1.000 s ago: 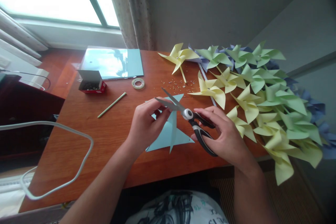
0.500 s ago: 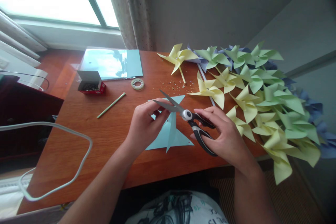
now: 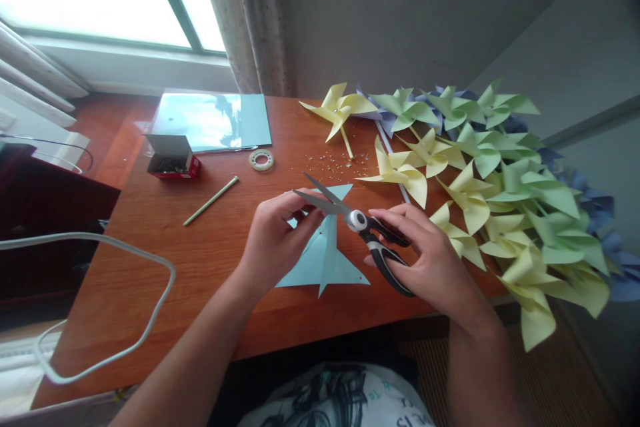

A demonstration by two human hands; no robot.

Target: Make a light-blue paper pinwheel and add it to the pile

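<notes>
In my right hand (image 3: pixel 417 247) is a pair of scissors (image 3: pixel 358 220) with black-and-grey handles, fingers and thumb through the loops. The blades are parted and point left, over the fingertips of my left hand (image 3: pixel 283 230). My left thumb and fingers pinch the upper part of a light-blue paper (image 3: pixel 330 263), which is cut into pointed flaps and has small holes near some corners. One flap stands folded up toward the fingers; the exact pinch spot is partly hidden behind the hand and blades.
Yellow and green pinwheels (image 3: pixel 400 170) crowd the right side of the wooden table (image 3: pixel 210 267), with purple ones behind. Small scraps (image 3: pixel 340 161) lie near a yellow pinwheel. Leftward are a tape roll (image 3: pixel 261 160), a pale green stick (image 3: pixel 211 201), a red box (image 3: pixel 175 163), blue sheets (image 3: pixel 255 120) and a white cable (image 3: pixel 160 300).
Almost nothing differs. The scissors and right hand have shifted very slightly right, and the blue paper's lower flap sits a little lower.
</notes>
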